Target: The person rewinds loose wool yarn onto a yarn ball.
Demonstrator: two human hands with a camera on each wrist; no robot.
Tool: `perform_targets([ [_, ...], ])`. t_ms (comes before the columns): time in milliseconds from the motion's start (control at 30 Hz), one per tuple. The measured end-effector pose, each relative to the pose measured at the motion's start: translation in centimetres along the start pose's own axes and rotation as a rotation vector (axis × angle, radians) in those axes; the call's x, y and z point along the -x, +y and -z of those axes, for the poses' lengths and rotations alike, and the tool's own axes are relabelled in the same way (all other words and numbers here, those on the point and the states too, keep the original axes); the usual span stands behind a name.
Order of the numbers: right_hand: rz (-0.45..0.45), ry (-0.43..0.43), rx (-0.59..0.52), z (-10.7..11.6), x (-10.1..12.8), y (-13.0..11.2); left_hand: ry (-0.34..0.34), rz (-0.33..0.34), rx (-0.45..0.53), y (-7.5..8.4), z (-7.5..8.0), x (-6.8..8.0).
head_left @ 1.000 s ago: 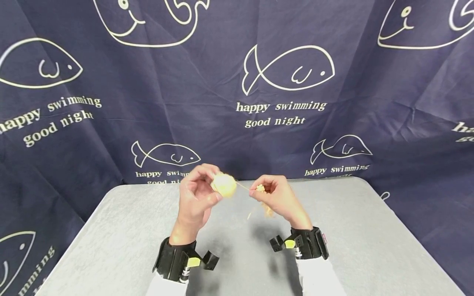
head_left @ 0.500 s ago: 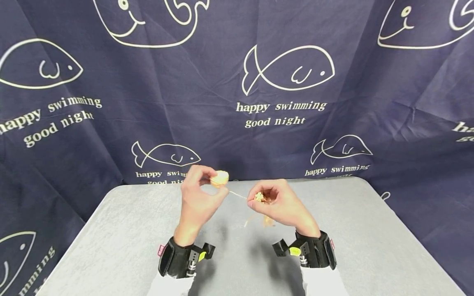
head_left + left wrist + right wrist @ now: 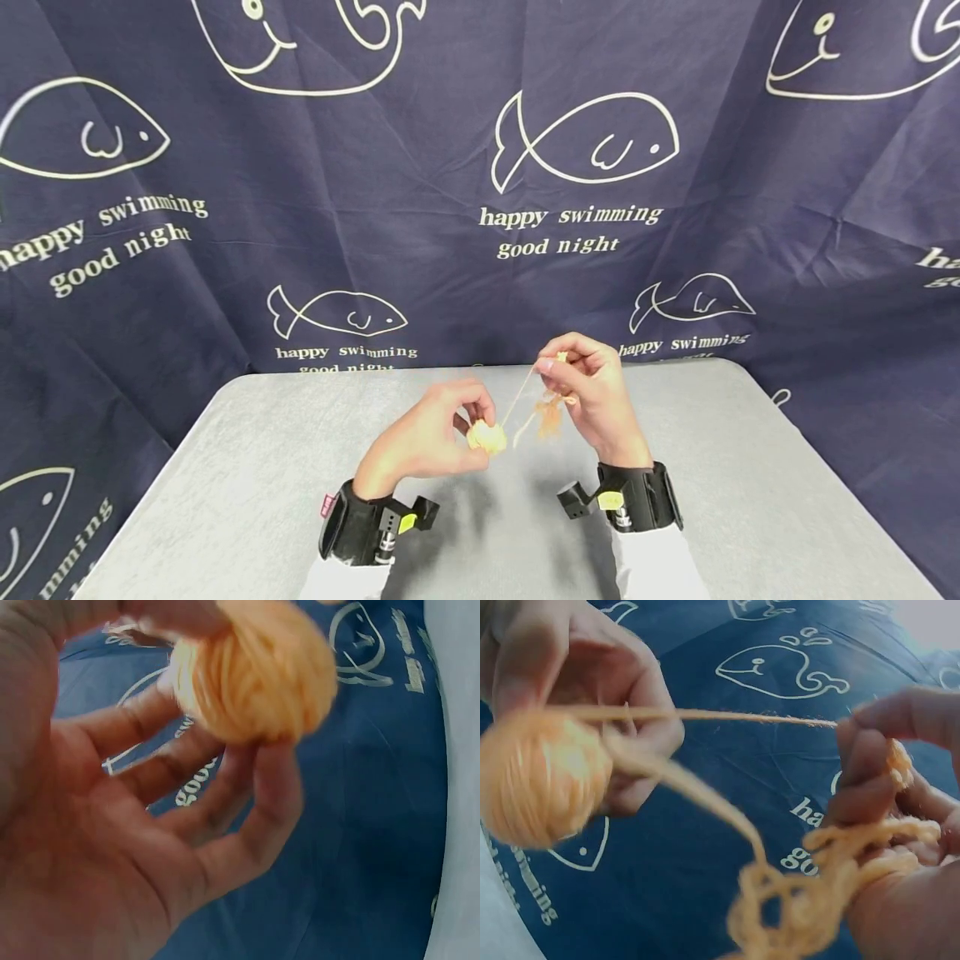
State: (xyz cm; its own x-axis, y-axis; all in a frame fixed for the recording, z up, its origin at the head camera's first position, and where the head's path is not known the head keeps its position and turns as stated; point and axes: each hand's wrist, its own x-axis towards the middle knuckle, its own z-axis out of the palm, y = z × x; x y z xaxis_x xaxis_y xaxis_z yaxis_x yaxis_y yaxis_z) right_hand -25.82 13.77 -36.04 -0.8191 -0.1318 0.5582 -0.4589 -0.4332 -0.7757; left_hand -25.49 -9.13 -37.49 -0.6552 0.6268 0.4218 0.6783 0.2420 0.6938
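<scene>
A small ball of pale orange yarn [image 3: 487,437] is pinched between the thumb and fingers of my left hand [image 3: 427,433]. The left wrist view shows the wound yarn ball [image 3: 259,675] close up, fingertips against its underside. From the ball a taut strand [image 3: 727,715] runs up to my right hand [image 3: 592,387], whose thumb and forefinger pinch it. Loose loops of yarn [image 3: 551,412] dangle below the right hand; in the right wrist view the tangled loops [image 3: 802,900] lie partly in the palm. Another slack strand [image 3: 705,796] passes between tangle and ball.
Both hands are above a grey table [image 3: 247,467]. A dark blue curtain [image 3: 450,167] with white fish drawings and lettering hangs behind its far edge. Each wrist wears a black strap [image 3: 358,525] with a small camera mount.
My left hand has turned and lowered the yarn ball toward the person and to the right. The right hand has risen slightly rightward, and the strand between them now slopes steeply.
</scene>
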Motion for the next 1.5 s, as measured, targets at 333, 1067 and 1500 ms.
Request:
perform_targets([
  [333, -0.087, 0.122, 0.068, 0.9, -0.5, 1.8, -0.090, -0.236, 0.535, 0.6, 0.3, 0.0],
  [1067, -0.022, -0.337, 0.612, -2.5, 0.5, 2.5, 1.119, -0.100, 0.603, -0.4, 1.1, -1.1],
  [1500, 0.049, -0.163, 0.496, -1.8, 0.7, -0.3, 0.477, 0.077, -0.306, -1.6, 0.4, -0.2],
])
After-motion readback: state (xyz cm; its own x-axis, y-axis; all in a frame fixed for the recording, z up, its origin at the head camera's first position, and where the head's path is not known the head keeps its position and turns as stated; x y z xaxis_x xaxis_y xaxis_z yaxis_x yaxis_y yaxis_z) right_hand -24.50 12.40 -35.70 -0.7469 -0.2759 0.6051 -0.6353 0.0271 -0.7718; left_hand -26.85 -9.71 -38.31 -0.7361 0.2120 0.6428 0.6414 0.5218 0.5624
